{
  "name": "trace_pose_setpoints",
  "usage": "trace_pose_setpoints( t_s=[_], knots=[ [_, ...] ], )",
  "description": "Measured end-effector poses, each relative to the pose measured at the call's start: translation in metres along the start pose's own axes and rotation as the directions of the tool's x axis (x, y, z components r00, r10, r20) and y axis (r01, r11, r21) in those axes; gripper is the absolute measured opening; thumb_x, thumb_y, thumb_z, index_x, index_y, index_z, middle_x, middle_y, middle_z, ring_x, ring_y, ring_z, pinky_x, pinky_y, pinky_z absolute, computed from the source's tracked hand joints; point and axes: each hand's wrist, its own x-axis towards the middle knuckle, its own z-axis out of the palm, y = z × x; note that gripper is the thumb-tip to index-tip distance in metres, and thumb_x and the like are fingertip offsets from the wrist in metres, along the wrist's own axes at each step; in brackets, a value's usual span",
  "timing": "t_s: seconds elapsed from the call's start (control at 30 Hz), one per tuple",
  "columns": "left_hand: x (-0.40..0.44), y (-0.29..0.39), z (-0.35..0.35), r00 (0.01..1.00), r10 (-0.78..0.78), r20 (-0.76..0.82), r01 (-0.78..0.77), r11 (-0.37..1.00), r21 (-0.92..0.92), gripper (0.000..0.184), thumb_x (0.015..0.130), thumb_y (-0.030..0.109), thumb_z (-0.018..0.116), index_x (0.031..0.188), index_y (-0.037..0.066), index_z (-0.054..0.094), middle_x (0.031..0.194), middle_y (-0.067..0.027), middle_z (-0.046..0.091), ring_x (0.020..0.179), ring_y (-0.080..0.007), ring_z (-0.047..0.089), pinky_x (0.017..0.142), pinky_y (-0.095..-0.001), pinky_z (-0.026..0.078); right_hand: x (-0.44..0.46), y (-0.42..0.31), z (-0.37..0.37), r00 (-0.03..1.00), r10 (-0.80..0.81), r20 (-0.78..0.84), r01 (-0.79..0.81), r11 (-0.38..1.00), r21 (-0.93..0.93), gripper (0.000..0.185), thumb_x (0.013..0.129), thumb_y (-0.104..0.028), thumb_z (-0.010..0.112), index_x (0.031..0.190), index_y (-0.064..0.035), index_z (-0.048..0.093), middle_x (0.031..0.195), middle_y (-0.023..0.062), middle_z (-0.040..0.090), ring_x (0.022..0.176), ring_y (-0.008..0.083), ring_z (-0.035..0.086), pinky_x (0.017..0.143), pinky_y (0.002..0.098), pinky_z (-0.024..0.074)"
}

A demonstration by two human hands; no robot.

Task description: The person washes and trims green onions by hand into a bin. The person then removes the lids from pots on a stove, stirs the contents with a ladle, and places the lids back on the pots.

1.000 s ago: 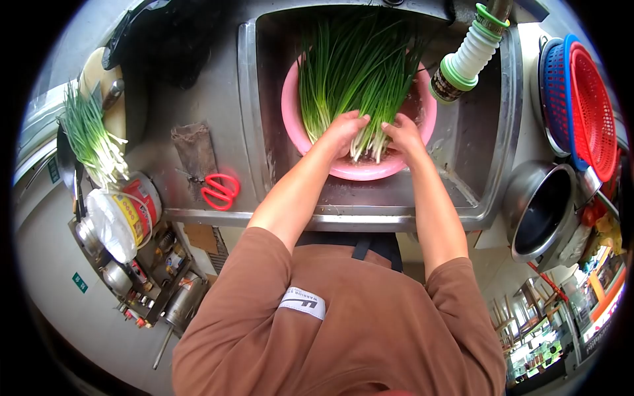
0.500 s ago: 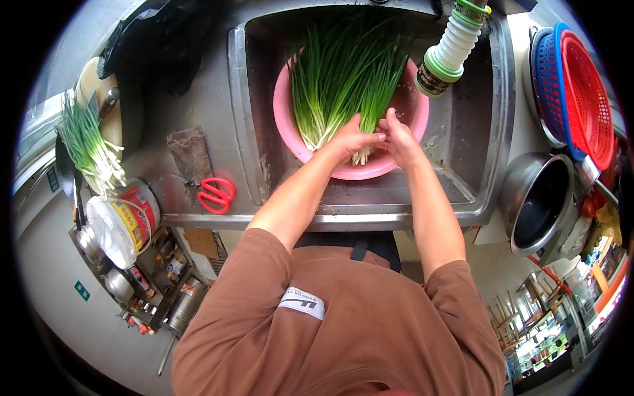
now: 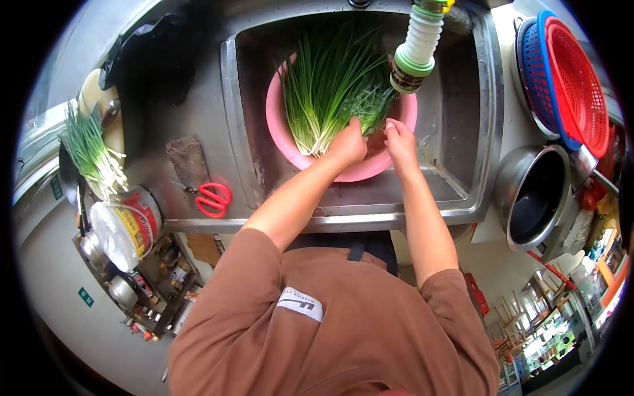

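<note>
Lying at left-centre, red-handled scissors (image 3: 214, 200) stayed outside the sink (image 3: 356, 223); at upper centre, a pink basin (image 3: 275, 122) kept the green onions (image 3: 316, 99) together, the left hand (image 3: 349, 143) closed around some, presumably steadying them, the right hand (image 3: 401, 145) curled alongside, its hold indiscernible.

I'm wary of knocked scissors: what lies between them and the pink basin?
The head view shows a strip of steel counter and the sink's left rim between the red-handled scissors and the pink basin; no utensil lies there.
</note>
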Motion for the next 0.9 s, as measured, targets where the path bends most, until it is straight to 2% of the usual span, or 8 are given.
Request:
trace_pose_setpoints(
  t_s=[0.03, 0.1, 0.17, 0.23, 0.47, 0.57, 0.63, 0.9],
  knots=[
    [0.000, -0.002, -0.004, 1.000, 0.006, 0.000, -0.006, 1.000, 0.019, 0.034, 0.078, 0.013, 0.056, 0.106, -0.006, 0.055, 0.099, -0.0273, 0.061, 0.093, -0.0380, 0.060, 0.080, -0.0429, 0.047, 0.000, 0.006, 0.001, 1.000, 0.000, -0.007, 0.000, 1.000, 0.019, 0.034, 0.092, -0.023, 0.050, 0.117, -0.0022, 0.056, 0.101, 0.0066, 0.059, 0.089, 0.0137, 0.055, 0.073, 0.0281, 0.0464],
    [0.003, -0.010, -0.007, 0.903, 0.063, 0.425, -0.179, 0.954, 0.239, 0.047, 0.078, 0.014, 0.056, 0.118, -0.008, 0.044, 0.096, -0.0310, 0.059, 0.092, -0.0411, 0.059, 0.080, -0.0438, 0.047, 0.005, 0.010, -0.007, 0.999, -0.032, 0.021, 0.031, 0.999, 0.042, 0.031, 0.091, -0.018, 0.050, 0.115, -0.0005, 0.057, 0.093, 0.0045, 0.060, 0.080, 0.0113, 0.055, 0.071, 0.0250, 0.0458],
    [-0.019, -0.012, -0.014, 0.958, 0.276, -0.076, -0.281, 0.958, -0.055, 0.057, 0.076, 0.010, 0.051, 0.130, -0.004, 0.036, 0.094, -0.0309, 0.060, 0.090, -0.0408, 0.060, 0.079, -0.0445, 0.047, 0.002, 0.000, -0.007, 0.995, -0.097, -0.014, 0.098, 0.991, 0.086, 0.030, 0.091, -0.017, 0.051, 0.114, 0.0003, 0.057, 0.090, 0.0037, 0.061, 0.077, 0.0103, 0.055, 0.068, 0.0238, 0.0455],
    [-0.038, 0.005, -0.036, 0.974, 0.173, 0.147, -0.201, 0.959, 0.200, 0.054, 0.077, 0.009, 0.047, 0.129, -0.002, 0.038, 0.096, -0.0290, 0.060, 0.090, -0.0402, 0.060, 0.079, -0.0450, 0.047, -0.008, 0.004, -0.009, 0.990, -0.125, -0.071, 0.133, 0.983, 0.126, 0.030, 0.090, -0.016, 0.051, 0.113, 0.0011, 0.058, 0.086, 0.0029, 0.061, 0.073, 0.0092, 0.054, 0.066, 0.0226, 0.0451],
    [-0.048, -0.006, -0.068, 0.943, 0.071, 0.326, -0.210, 0.885, 0.415, 0.042, 0.076, 0.007, 0.045, 0.117, -0.003, 0.050, 0.098, -0.0266, 0.061, 0.095, -0.0380, 0.059, 0.081, -0.0446, 0.046, -0.017, 0.012, -0.029, 0.972, -0.219, -0.081, 0.221, 0.975, 0.020, 0.027, 0.090, -0.014, 0.052, 0.111, 0.0011, 0.059, 0.084, 0.0018, 0.060, 0.071, 0.0075, 0.053, 0.063, 0.0222, 0.0449],
    [-0.069, -0.009, -0.105, 0.971, 0.236, 0.031, -0.237, 0.946, 0.223, 0.036, 0.078, 0.011, 0.048, 0.113, 0.001, 0.051, 0.102, -0.0245, 0.060, 0.098, -0.0383, 0.057, 0.083, -0.0454, 0.045, -0.008, 0.011, -0.013, 0.975, -0.206, -0.084, 0.214, 0.971, 0.107, 0.026, 0.090, -0.014, 0.051, 0.109, 0.0004, 0.060, 0.081, 0.0011, 0.060, 0.069, 0.0067, 0.052, 0.062, 0.0218, 0.0440],
    [-0.081, -0.009, -0.122, 0.939, -0.055, 0.339, -0.154, 0.815, 0.559, 0.031, 0.079, 0.014, 0.049, 0.108, 0.003, 0.052, 0.100, -0.0227, 0.061, 0.096, -0.0381, 0.057, 0.081, -0.0461, 0.044, -0.022, -0.006, -0.019, 0.984, -0.175, -0.047, 0.178, 0.981, 0.072, 0.026, 0.086, -0.016, 0.053, 0.102, 0.0018, 0.062, 0.095, 0.0159, 0.065, 0.091, 0.0240, 0.061, 0.083, 0.0325, 0.0459],
    [-0.184, -0.008, -0.233, 0.989, 0.090, 0.116, -0.122, 0.942, 0.313, 0.042, 0.079, 0.010, 0.055, 0.121, 0.009, 0.051, 0.103, -0.0198, 0.060, 0.097, -0.0333, 0.058, 0.083, -0.0382, 0.045, -0.021, -0.008, 0.014, 0.985, -0.153, 0.079, 0.164, 0.971, -0.172, 0.025, 0.085, -0.019, 0.053, 0.100, -0.0017, 0.063, 0.096, 0.0194, 0.063, 0.094, 0.0305, 0.060, 0.084, 0.0370, 0.0455]
  ],
)
